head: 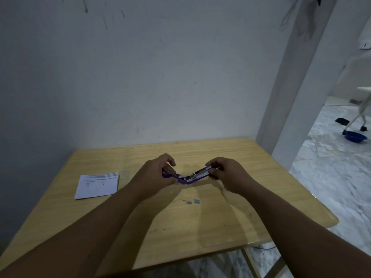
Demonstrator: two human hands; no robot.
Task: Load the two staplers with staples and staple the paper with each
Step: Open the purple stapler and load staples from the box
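A purple stapler [187, 178] is swung wide open above the middle of the wooden table [251, 177], its metal staple channel showing. My left hand [158, 171] grips the purple end on the left. My right hand [224, 170] holds the metal end on the right. Two small grey staple strips [192, 202] lie on the table just in front of the stapler. A folded white paper [97, 185] with printed text lies flat at the left. A second stapler is not visible.
The table stands against a white wall, with a white pillar at its back right corner. Beyond the right edge is marble floor with a blue bowl [355, 137] and the legs of a white stand.
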